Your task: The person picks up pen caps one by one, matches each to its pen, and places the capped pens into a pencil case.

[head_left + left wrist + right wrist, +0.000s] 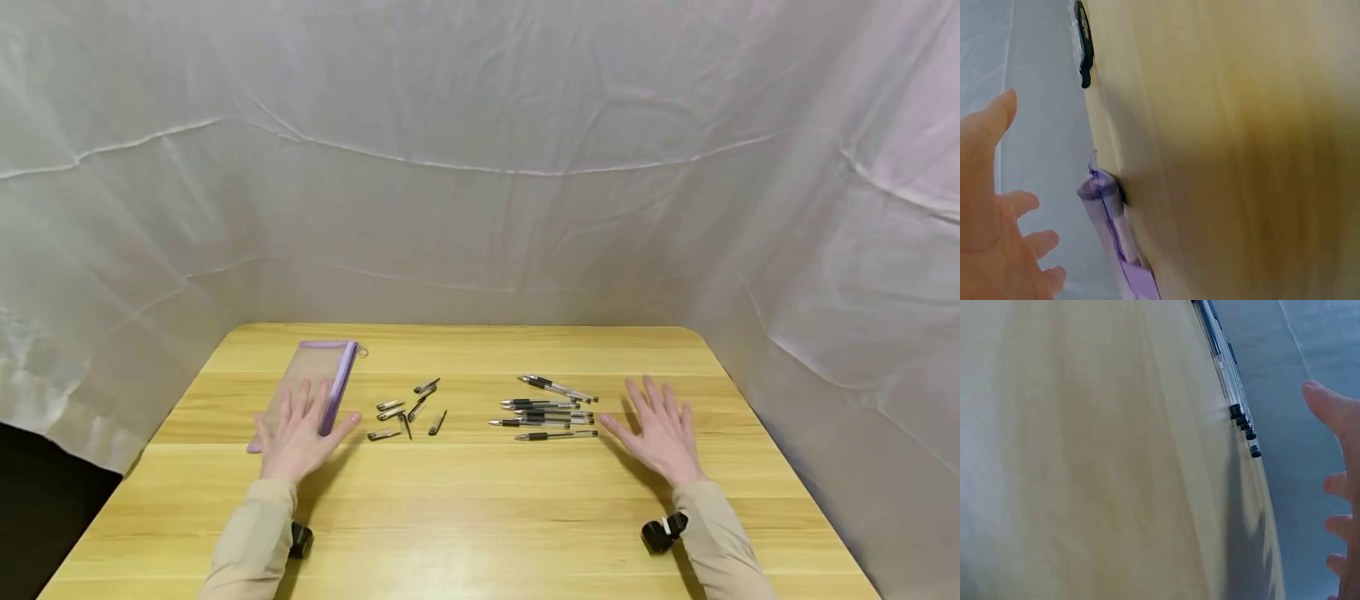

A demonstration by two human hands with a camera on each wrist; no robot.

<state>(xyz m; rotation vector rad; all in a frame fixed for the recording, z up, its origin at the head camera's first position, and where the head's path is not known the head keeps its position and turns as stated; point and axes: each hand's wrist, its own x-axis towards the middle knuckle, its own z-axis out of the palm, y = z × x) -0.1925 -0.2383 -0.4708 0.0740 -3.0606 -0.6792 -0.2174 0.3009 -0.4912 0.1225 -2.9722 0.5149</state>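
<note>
Head view: a purple zip pouch w/ see-through sides lies flat on the L side of the wood table; the L hand hides part of it, so can't tell for sure what's in it. A small loop sits at its far corner. The L hand is over the pouch, palm down, fingers spread wide, holding nothing. The R hand is the same: wide, palm down, just R of the gel pens. These lie in a loose pile R of the middle, tips to the L, w/ black grips & clear tubes, caps off. The pen caps, clear w/ black bits, are strewn btwn pouch & pens.

L wrist view: the pouch's zip end is low in view, apart from the L fingers. Thumb's well away from the other fingers. A black & clear cap or two is up top, a bit blurry.

R wrist view: the pens' black ends stick out near the table edge, one a bit farther. R thumb & fingers are apart, not touching them.
</note>
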